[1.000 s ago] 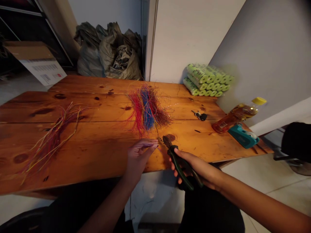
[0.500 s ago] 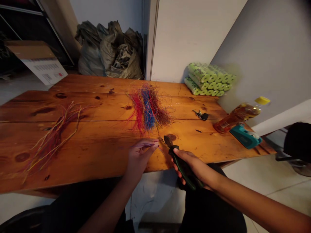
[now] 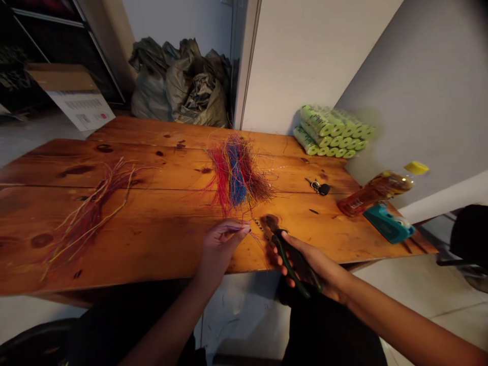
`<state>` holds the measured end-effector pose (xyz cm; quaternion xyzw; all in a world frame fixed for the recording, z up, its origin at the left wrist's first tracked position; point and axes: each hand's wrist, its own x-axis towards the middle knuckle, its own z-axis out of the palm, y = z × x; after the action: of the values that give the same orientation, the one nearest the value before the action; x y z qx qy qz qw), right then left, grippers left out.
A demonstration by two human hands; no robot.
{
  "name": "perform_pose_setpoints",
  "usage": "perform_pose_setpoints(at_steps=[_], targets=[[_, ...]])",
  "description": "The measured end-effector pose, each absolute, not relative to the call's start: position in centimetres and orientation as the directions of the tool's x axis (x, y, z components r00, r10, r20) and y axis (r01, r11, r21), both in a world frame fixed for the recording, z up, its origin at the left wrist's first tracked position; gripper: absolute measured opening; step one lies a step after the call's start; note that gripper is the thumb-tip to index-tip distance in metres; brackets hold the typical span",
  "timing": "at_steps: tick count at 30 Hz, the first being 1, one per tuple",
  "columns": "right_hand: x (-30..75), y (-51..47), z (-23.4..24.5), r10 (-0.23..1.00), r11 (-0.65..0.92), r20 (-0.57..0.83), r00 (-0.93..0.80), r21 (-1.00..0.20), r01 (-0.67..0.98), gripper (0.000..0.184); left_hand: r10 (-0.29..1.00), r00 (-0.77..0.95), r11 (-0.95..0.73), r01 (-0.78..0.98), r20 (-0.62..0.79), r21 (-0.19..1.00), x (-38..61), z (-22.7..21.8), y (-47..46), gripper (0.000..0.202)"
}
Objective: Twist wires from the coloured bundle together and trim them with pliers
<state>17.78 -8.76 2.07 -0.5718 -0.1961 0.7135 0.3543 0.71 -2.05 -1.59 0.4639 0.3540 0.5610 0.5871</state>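
Our left hand (image 3: pixel 219 246) pinches a few thin wire strands (image 3: pixel 241 230) between thumb and fingertips, and our right hand (image 3: pixel 316 267) clenches green-handled pliers (image 3: pixel 293 264) around both handles. We cannot tell whether the plier jaws are open or closed, but the dark steel head (image 3: pixel 271 223) sits just beside the strands. Those strands lie close to the front of a heap of red, blue and brown wires (image 3: pixel 238 175) on the plank table (image 3: pixel 328 229), and a looser heap of thin wires (image 3: pixel 91 213) lies well to our left. This close work looks best done with the strands held taut and the plier head steady, clear of the heap so that loose ends don't snag. To our right lie a car key (image 3: pixel 320 188), a yellow-capped plastic bottle (image 3: pixel 375 193) and a teal plastic case (image 3: pixel 389 223).
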Motion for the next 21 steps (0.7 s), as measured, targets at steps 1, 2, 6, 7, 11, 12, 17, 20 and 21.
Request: perform_pose_setpoints(at_steps=[1,2,6,7,11,12,17,20,21], targets=[[18.1,-8.7,2.1,0.736,-0.666,-0.674,-0.064,-0.705,-0.241,0.037,0.988,0.119,-0.052,-0.34,0.098,0.939,0.7,-1.6,-2.0,0.005],[18.4,-8.6,2.2,0.746,-0.657,-0.666,-0.024,-0.73,-0.188,0.035,0.989,0.118,-0.044,-0.353,0.091,0.935,0.6,-1.6,-2.0,0.005],[20.4,-8.2,2.3,0.817,-0.575,-0.548,0.179,-0.798,0.179,0.032,0.987,0.141,0.0,-0.448,0.071,0.894,0.4,-1.7,-1.7,0.005],[21.1,-8.2,2.2,0.844,-0.537,-0.49,0.22,-0.776,0.33,0.033,0.985,0.162,0.029,-0.481,0.057,0.876,0.3,-1.8,-1.7,0.005],[24.0,-8.2,1.4,0.953,-0.299,-0.166,0.253,-0.378,0.876,0.042,0.952,0.306,0.184,-0.592,0.007,0.784,-0.1,-1.8,-1.5,0.006],[24.6,-8.2,1.1,0.968,-0.249,-0.088,0.235,-0.26,0.933,0.043,0.941,0.338,0.212,-0.609,0.009,0.765,-0.3,-1.8,-1.4,0.007],[26.7,-8.3,-1.0,0.984,-0.174,0.031,0.177,-0.081,0.981,0.045,0.911,0.411,0.308,-0.619,-0.036,0.723,-0.6,-1.6,-1.4,0.015],[26.2,-8.1,-0.6,0.979,-0.188,0.053,0.195,-0.116,0.975,0.049,0.903,0.424,0.337,-0.599,-0.068,0.726,-0.5,-1.5,-1.4,0.019],[25.6,-8.0,-0.1,0.976,-0.181,0.09,0.196,-0.157,0.971,0.05,0.897,0.436,0.347,-0.593,-0.073,0.727,-0.4,-1.4,-1.4,0.019]])
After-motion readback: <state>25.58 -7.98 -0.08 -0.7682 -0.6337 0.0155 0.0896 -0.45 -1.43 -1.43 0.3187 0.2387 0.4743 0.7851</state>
